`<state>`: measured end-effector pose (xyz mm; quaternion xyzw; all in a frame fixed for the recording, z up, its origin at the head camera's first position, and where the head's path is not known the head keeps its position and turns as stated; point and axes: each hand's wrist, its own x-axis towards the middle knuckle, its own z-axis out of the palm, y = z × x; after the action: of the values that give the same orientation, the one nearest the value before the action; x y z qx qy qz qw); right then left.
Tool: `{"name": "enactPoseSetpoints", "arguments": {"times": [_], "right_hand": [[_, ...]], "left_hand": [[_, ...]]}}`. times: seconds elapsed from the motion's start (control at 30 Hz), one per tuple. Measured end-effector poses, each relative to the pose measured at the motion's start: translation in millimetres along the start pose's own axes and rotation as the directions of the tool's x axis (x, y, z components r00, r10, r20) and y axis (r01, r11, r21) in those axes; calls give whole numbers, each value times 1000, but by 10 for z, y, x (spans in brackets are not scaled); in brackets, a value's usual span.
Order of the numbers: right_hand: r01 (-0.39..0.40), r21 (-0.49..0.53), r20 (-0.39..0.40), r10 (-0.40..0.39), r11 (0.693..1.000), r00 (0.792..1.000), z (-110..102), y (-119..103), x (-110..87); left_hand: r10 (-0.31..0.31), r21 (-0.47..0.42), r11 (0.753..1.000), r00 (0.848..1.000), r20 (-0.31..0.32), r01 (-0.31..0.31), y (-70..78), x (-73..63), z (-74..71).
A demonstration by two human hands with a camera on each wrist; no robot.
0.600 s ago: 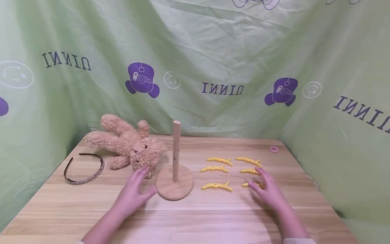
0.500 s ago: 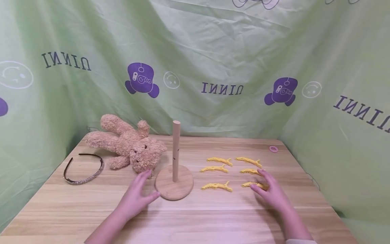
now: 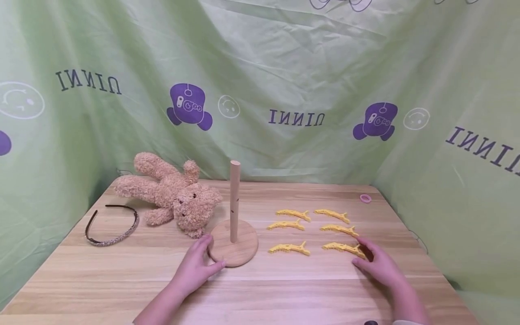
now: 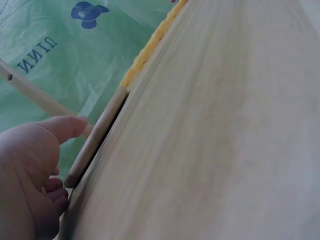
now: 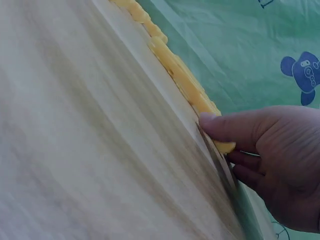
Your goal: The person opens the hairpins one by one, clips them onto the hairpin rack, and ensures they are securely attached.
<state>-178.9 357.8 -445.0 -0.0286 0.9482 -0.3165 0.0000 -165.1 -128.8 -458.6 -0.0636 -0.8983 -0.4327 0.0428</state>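
My left hand (image 3: pixel 195 268) holds the rim of the round base (image 3: pixel 239 253) of a wooden stand, thumb at its front edge and fingers at its left side. A plain upright rod (image 3: pixel 235 198) rises from that base. In the left wrist view, the thumb (image 4: pixel 70 127) lies over the base and the other fingers bend beside its edge. On the right, my right hand (image 3: pixel 383 268) spreads thumb and index finger around the tail of the nearest right yellow hair clip (image 3: pixel 341 247). In the right wrist view, the thumb overlaps that clip (image 5: pixel 185 80); the index fingertip is hidden.
Several more yellow hair clips (image 3: pixel 288 248) lie in two columns right of the stand. A teddy bear (image 3: pixel 170 189) lies behind it on the left, beside a headband (image 3: pixel 111 241). A pink ring (image 3: pixel 365 198) sits at the far right. Green curtain (image 3: pixel 260 149) surrounds the table.
My left hand has moved right and toward me, from beside the bear's head to the stand's base. My right hand has shifted right and toward me, uncovering the right-hand clips.
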Motion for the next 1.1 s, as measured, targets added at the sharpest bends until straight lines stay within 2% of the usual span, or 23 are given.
{"name": "enactPoseSetpoints", "arguments": {"times": [0.13,0.4,0.47,0.63,0.7,0.9,1.1], "right_hand": [[23,-56,-10,-24,998,1000,-14,43,6],[3,-93,-18,-4,996,1000,-10,30,16],[-4,-71,-14,3,998,1000,-13,18,14],[-77,63,29,75,995,997,-44,-73,-5],[-75,94,37,72,993,997,-53,-145,-8],[-1,123,-11,3,992,1000,16,-461,43],[132,90,-78,-125,987,989,209,-874,213]], "left_hand": [[-19,38,999,1000,-19,20,-3,11,12],[-41,77,996,999,-37,43,-17,48,18],[-41,80,996,999,-35,44,-13,46,14],[-36,81,996,998,-49,40,-13,43,17],[-34,79,996,998,-56,38,-19,42,24],[-29,78,996,998,-58,34,-18,49,36],[-25,78,997,998,-61,30,-29,57,37]]}}
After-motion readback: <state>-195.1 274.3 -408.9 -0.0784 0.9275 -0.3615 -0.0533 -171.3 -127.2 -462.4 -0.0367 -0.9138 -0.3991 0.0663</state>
